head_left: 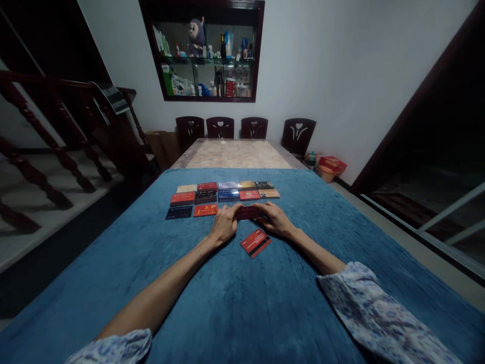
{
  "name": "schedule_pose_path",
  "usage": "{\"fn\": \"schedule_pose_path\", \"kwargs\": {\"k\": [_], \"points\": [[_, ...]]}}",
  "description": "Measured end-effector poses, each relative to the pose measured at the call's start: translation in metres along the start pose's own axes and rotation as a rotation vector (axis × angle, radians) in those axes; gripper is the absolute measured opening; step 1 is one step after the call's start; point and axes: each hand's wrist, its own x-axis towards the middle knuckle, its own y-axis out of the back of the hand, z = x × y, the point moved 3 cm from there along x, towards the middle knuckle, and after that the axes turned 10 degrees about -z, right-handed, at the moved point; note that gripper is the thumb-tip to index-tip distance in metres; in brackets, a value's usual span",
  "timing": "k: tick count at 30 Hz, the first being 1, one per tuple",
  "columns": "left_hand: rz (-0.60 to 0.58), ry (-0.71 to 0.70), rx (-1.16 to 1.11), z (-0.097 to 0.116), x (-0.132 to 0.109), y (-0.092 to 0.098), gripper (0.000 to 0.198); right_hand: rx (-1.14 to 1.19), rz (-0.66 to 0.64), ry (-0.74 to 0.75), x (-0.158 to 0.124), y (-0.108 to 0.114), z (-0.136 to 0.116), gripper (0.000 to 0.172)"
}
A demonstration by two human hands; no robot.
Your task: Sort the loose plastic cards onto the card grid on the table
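A dark red card (248, 213), perhaps a small stack, is pinched between my hands. My left hand (226, 223) has its closed fingers on the left end, and my right hand (276, 219) grips the right end. Just below them a red card with a black stripe (256, 243) lies tilted on the blue cloth. Rows of card stacks lie beyond and to the left. Nearest my left hand is an orange-red card (205, 210), with a dark blue card (179, 212) farther left. A pinkish-red stack (249, 194) is just past my fingers.
The blue cloth (212, 303) covers the near part of the long table, and its marble-patterned far end (235, 153) is bare. Several dark chairs (298, 134) stand at the back. A wooden railing (56, 146) runs along the left, and a red bag (332, 164) sits at right.
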Motion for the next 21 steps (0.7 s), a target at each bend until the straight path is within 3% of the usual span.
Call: {"fn": "schedule_pose_path", "kwargs": {"k": [11,21], "points": [[-0.057,-0.008,0.033,-0.0022,0.0019,-0.0066,0.056,-0.069,-0.044,0.001,0.0032,-0.0026,0.0009,0.047],[-0.11,0.008,0.021,-0.0031,0.0043,-0.008,0.063,-0.074,-0.088,-0.011,0.003,-0.0015,0.0027,0.06]]}}
